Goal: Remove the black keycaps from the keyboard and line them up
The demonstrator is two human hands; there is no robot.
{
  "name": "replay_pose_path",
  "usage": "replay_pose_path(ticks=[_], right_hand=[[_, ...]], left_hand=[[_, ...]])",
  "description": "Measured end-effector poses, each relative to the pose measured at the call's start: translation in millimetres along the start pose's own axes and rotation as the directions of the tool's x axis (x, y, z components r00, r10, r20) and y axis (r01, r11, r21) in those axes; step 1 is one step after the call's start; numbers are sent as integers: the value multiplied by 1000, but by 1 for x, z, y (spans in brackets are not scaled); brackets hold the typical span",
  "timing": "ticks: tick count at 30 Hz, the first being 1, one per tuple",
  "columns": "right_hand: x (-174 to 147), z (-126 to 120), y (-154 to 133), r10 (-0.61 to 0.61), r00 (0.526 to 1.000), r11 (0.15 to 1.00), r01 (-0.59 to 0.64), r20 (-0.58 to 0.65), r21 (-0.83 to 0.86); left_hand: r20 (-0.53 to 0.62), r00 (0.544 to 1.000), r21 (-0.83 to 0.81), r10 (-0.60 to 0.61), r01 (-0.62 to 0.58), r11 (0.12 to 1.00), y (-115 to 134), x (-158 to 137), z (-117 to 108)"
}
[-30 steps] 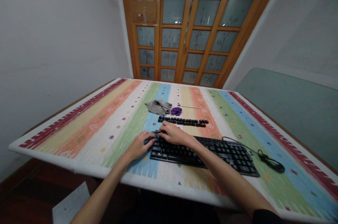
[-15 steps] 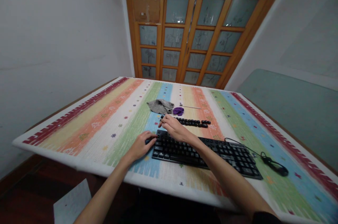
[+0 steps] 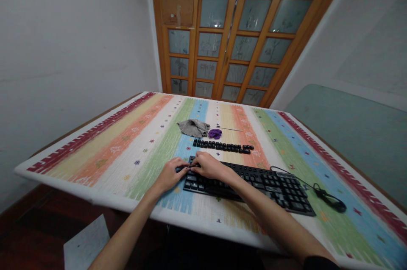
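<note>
A black keyboard [image 3: 270, 189] lies at a slant near the front edge of the table, with dark gaps showing in its upper key rows. At its upper left corner my left hand [image 3: 171, 173] is closed, thumb and fingers pinched on a small black piece whose kind I cannot make out. My right hand [image 3: 208, 165] rests over the keyboard's left part, fingertips pinched together and meeting those of the left hand. What its fingers hold is hidden. Behind the keyboard, loose black keycaps [image 3: 219, 146] stand lined up in rows.
Beyond the keycaps lie a grey cloth [image 3: 192, 127], a purple cloth bundle [image 3: 215, 134] and a thin dark rod [image 3: 230, 129]. The coiled keyboard cable [image 3: 332, 201] lies at the right. A striped cloth [image 3: 114, 147] covers the table.
My right hand has moved back from the left end of the keycap rows to the keyboard, beside my left hand. The row ends it covered now show. My left hand stays in place.
</note>
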State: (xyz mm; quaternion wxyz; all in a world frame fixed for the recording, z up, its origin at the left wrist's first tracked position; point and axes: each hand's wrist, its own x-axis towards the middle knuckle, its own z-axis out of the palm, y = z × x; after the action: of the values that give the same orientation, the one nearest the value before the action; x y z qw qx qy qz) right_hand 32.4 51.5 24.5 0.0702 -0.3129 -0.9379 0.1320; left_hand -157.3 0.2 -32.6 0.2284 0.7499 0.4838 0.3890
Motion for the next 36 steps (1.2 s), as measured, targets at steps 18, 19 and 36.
replay_pose_path(ticks=[18,19,36], right_hand=[[19,-8,12,-155,958,976,186,240,-112],[19,-7,12,-158,957,974,192,244,-122],[19,2,8,-146,953,944,214,265,-250]], left_hand=[[150,988,33,30,-36,999,-3,6,-3],[154,988,35,29,-34,999,-3,6,-3],[157,986,47,48,-56,997,-9,8,3]])
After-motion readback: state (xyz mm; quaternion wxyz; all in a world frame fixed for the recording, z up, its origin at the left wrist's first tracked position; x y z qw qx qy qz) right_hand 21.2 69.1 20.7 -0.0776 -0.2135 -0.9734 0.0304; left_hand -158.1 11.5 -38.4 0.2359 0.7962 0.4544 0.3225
